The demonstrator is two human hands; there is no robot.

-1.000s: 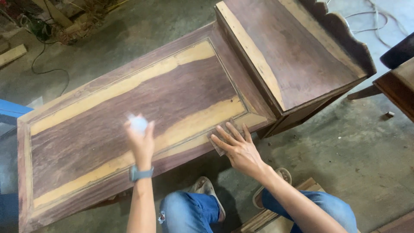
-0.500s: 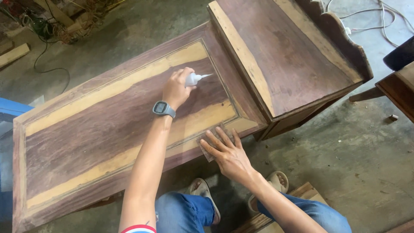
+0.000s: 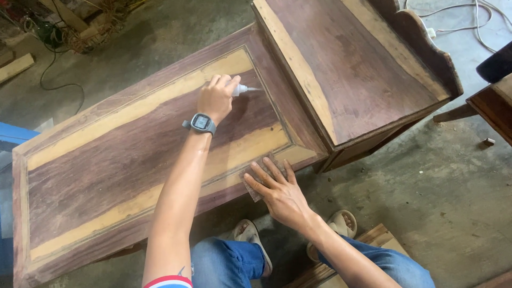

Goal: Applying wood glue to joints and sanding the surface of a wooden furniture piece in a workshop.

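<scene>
A long dark-and-yellow wooden furniture panel (image 3: 133,144) lies on its side across the concrete floor. My left hand (image 3: 214,97), with a grey watch on the wrist, grips a small white squeeze bottle (image 3: 241,89) whose nozzle points right, close to the panel's inner frame edge. My right hand (image 3: 277,192) lies flat with spread fingers on a brown piece of sandpaper (image 3: 258,176) at the panel's near border.
The raised cabinet section (image 3: 352,69) with a scalloped edge stands at the upper right. Another dark wooden piece (image 3: 493,104) sits at the far right. Cables (image 3: 469,21) trail over the floor at the top corners. My knees and sandals show below.
My left hand swung from above the panel's near side out to its far right end, carrying the bottle, then shifted slightly up and left. My right hand stayed on the sandpaper.
</scene>
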